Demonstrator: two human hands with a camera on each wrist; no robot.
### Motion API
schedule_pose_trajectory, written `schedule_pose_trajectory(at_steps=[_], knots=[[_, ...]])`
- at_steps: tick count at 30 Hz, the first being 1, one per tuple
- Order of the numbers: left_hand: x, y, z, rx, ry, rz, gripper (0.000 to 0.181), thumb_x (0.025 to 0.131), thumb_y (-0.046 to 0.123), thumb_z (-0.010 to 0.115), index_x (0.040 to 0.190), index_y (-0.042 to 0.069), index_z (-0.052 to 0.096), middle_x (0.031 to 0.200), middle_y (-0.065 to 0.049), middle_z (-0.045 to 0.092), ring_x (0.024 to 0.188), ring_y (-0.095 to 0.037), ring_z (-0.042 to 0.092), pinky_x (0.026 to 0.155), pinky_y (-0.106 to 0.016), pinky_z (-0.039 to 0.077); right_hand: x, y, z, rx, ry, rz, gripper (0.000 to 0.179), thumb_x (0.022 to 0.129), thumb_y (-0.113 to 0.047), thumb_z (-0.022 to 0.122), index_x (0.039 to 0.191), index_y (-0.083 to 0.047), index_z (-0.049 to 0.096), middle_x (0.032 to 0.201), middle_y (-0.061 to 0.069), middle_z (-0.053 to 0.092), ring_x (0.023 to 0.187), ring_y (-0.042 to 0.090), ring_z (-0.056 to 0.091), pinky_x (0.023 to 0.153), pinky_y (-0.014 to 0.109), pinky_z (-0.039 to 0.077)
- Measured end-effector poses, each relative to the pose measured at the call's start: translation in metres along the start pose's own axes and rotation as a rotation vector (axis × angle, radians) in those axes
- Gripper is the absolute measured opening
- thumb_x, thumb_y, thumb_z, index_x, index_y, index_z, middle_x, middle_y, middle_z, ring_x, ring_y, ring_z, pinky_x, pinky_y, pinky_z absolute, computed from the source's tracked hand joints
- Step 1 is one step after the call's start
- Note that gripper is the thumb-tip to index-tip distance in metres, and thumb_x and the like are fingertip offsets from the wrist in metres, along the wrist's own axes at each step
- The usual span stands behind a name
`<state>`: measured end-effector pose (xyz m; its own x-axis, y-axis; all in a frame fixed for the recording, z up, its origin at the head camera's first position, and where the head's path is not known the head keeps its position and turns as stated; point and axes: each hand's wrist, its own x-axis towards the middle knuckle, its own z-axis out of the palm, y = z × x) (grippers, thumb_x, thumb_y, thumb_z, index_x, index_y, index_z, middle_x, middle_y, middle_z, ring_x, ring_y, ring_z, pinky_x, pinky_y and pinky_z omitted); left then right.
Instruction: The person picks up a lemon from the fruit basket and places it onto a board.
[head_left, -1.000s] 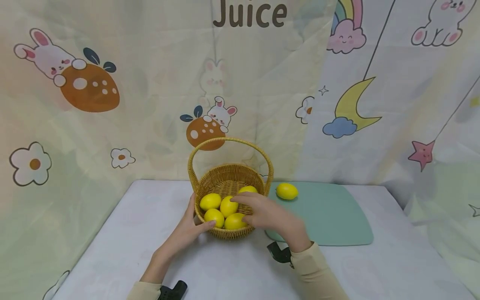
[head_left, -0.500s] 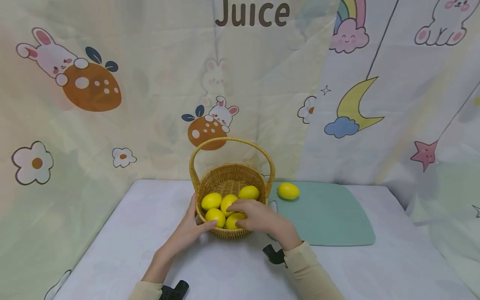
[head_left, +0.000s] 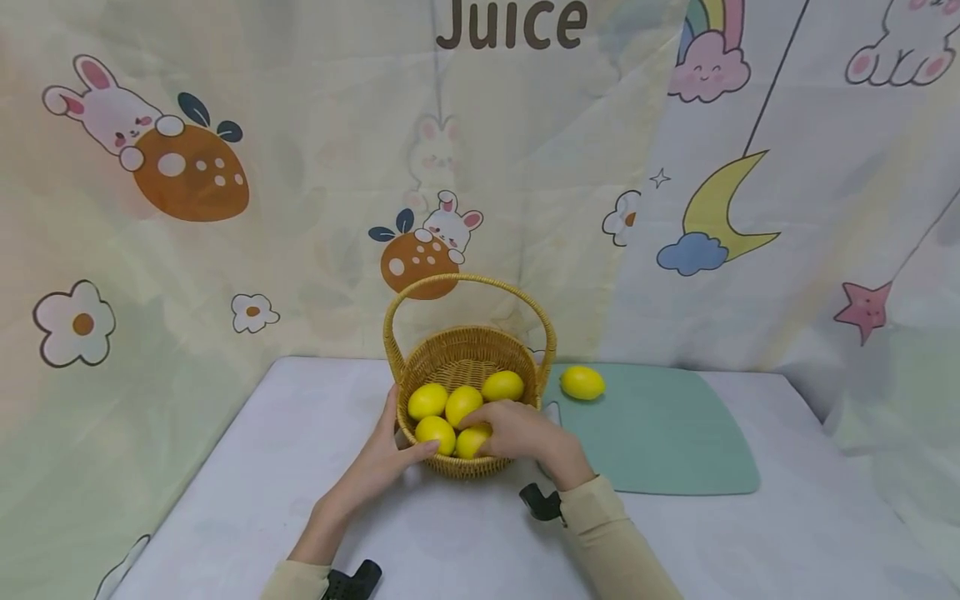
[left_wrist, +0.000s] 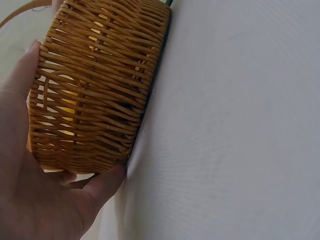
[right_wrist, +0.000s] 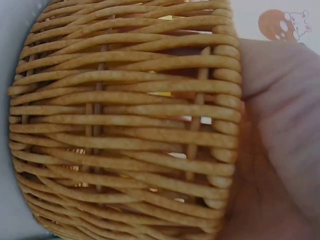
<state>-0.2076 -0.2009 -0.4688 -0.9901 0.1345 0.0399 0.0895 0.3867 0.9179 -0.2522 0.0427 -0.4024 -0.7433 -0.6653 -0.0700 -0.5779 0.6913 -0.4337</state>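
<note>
Near-right lemon: located inside the wicker basket, just within the near part of its rim. The basket stands on the worktop, toward the far edge and beside the left edge of the green mat.

Change in the last second: my right hand has dropped from over the middle of the basket toward the near rim, and its fingers have bent downward. The back-right lemon, partly covered earlier, is now fully exposed. My left hand has kept its place.

Grip state, right: fingers and thumb are curved about the near-right lemon, set apart by roughly its breadth. Firmness of the hold cannot be told; the wicker wall hides the contact in the right wrist view.

Grip state, left: thumb over the rim, fingers against the outer wall, holding the basket by its left side.

Meaning for the work: I judge that it now centres on this one lemon, with the left hand bracing the basket. Whether the lemon is being seated or taken up cannot be determined. Four other lemons lie in the basket; the loose lemon rests at the mat's far left corner.
</note>
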Motion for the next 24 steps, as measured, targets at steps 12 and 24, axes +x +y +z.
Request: schedule_pose_trajectory(at_steps=[12,24], knots=[[-0.001,0.002,0.002,-0.006,0.004,0.013,0.111,0.086,0.045,0.075,0.155,0.045,-0.012,0.168,0.008,-0.005,0.156,-0.025,0.002,0.119,-0.069,0.006,0.0,0.003,0.0,-0.021,0.029,-0.02,0.044,0.082,0.0,0.07,0.121,-0.02,0.072,0.115,-0.006,0.069,0.093,0.011,0.057,0.084,0.031,0.051],[-0.002,0.003,0.001,-0.008,0.013,0.014,0.11,0.085,0.045,0.075,0.155,0.047,-0.01,0.168,0.008,-0.003,0.156,-0.028,0.006,0.118,-0.07,0.009,-0.006,0.01,-0.001,-0.013,0.142,-0.062,0.049,0.079,-0.008,0.072,0.126,-0.021,0.068,0.134,-0.003,0.063,0.118,0.016,0.06,0.094,0.039,0.053]])
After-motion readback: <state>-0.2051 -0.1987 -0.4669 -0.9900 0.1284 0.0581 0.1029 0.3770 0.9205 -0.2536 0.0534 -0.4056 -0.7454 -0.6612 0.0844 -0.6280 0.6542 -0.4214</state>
